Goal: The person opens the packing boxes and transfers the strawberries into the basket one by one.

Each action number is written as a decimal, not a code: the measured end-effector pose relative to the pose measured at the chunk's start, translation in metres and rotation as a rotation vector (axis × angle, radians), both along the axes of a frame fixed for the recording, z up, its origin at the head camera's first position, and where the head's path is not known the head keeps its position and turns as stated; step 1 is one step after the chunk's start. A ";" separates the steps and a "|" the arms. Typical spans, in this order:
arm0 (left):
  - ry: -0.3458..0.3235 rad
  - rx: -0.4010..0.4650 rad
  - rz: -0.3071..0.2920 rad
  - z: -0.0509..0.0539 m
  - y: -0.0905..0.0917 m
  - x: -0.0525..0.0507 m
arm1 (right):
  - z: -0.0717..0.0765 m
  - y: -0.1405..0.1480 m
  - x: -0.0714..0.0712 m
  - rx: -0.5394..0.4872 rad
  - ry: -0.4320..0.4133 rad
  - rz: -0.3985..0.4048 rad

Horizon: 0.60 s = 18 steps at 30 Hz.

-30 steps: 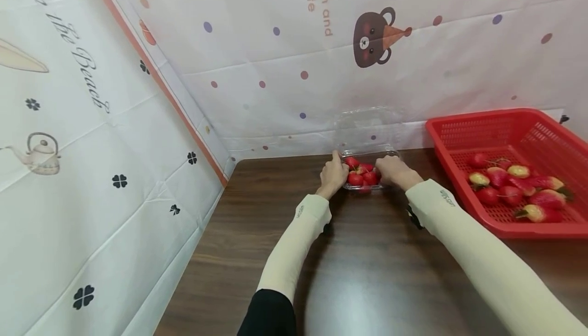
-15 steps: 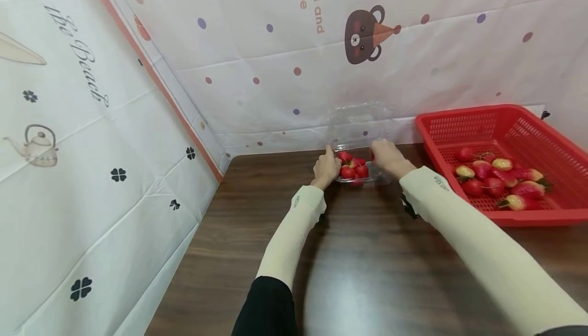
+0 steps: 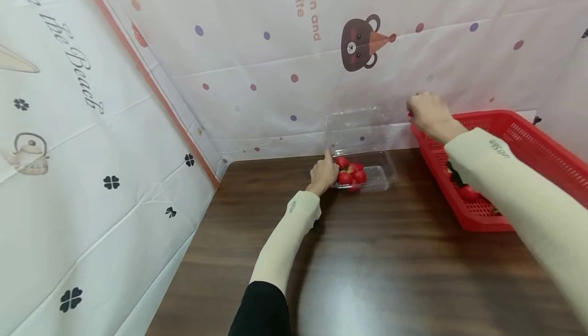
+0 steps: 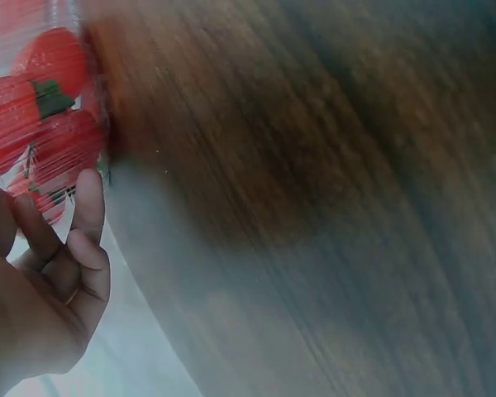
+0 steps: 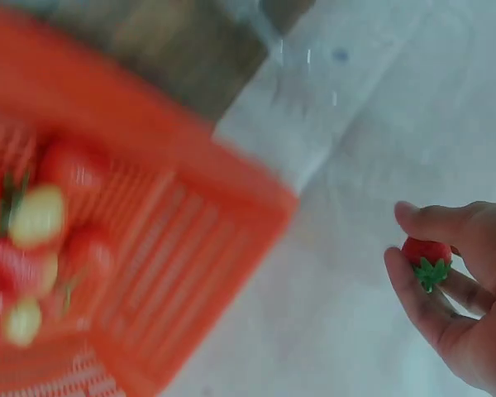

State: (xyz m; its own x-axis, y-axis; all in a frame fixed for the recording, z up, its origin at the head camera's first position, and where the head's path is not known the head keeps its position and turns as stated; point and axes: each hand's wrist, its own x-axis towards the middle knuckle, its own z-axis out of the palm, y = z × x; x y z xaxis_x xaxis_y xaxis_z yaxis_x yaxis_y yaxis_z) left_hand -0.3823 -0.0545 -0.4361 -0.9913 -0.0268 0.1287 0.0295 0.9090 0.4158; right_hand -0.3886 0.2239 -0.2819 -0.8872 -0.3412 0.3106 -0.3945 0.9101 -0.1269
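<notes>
In the head view, a clear plastic box (image 3: 378,177) stands near the back edge of the table, its lid (image 3: 356,126) raised. Several red fruits (image 3: 351,175) fill its left part; the right part of its floor shows bare. My left hand (image 3: 322,172) holds the box by its left edge, index finger stretched along the side. Up against the back wall, above the red basket's near-left corner, is my right hand (image 3: 432,114). Its thumb and fingers pinch a small strawberry (image 5: 427,252) with a green leafy cap, clearest in the right wrist view.
A red slotted basket (image 3: 436,183) sits at the right of the table, partly covered by my right forearm. Red and red-and-yellow produce (image 5: 41,215) lies inside it. Printed white cloth (image 3: 257,106) hangs behind the table and along its left side.
My right hand has left the box and risen to the right, over the basket's left end, with the strawberry. My left hand stays at the box.
</notes>
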 end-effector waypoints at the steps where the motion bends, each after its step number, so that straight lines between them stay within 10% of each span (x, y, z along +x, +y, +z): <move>1: 0.000 -0.005 -0.008 -0.002 -0.002 0.002 | 0.003 0.007 0.001 -0.014 -0.001 -0.012; 18: 0.013 0.004 0.004 -0.007 -0.026 0.008 | 0.024 0.139 0.015 0.060 -0.184 -0.296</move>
